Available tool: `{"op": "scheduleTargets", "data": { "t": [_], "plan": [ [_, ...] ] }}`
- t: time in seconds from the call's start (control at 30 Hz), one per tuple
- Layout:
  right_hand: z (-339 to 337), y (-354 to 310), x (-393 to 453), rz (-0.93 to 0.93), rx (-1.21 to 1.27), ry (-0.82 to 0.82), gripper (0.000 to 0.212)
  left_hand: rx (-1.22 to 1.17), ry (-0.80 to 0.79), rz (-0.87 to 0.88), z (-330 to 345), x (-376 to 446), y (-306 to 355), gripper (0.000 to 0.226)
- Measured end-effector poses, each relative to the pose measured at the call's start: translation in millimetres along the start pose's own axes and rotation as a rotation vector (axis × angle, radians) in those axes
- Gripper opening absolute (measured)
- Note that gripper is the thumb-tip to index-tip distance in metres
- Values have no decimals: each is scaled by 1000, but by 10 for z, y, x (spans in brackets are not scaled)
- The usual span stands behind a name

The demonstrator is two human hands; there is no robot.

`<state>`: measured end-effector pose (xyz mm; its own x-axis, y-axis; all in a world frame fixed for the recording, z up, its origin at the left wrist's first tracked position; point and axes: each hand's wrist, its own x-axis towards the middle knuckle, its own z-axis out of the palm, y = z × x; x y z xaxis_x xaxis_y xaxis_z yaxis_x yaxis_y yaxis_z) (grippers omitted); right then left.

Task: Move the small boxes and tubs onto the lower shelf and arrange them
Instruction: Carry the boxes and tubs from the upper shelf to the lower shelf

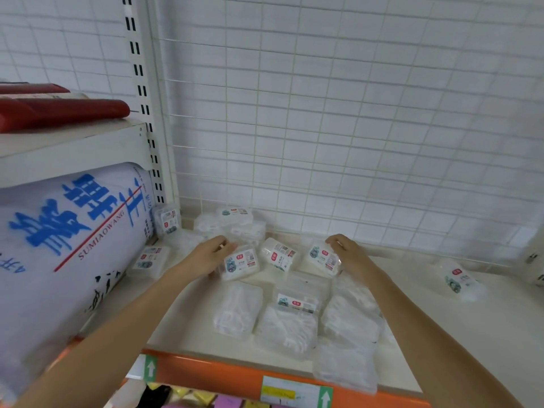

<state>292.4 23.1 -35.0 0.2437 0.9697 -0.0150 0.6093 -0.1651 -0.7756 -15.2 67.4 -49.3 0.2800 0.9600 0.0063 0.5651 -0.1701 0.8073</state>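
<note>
1. Clear plastic boxes (291,325) lie scattered on the cream shelf (485,334), more stacked at the far left.
2. Left hand (210,254) grips a labelled box (240,263).
3. Right hand (347,250) grips another labelled box (322,259).
4. White sack (64,245), blue lettering, far left.
</note>
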Motion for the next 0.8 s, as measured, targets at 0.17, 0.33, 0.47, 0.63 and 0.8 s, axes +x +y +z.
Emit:
{"op": "scheduleTargets", "data": {
  "t": [0.17, 0.33, 0.47, 0.63, 0.8],
  "plan": [
    [-10, 26, 19, -43, -35, 73, 27, -118, 7, -29, -8, -43, -47, 22],
    [-14, 25, 47, 58, 42, 54, 22, 116, -140, 11, -45, -81, -93, 66],
    [-14, -38, 27, 68, -180, -151, 55, 220, -85, 56, 3, -53, -198, 78],
    [75, -142, 40, -20, -561, -186, 82, 277, -26, 68, 35, 28, -280, 77],
    [98, -173, 18, -145, -580, -139, 72, 264, 7, 77, 36, 84, -353, 78]
  ]
}}
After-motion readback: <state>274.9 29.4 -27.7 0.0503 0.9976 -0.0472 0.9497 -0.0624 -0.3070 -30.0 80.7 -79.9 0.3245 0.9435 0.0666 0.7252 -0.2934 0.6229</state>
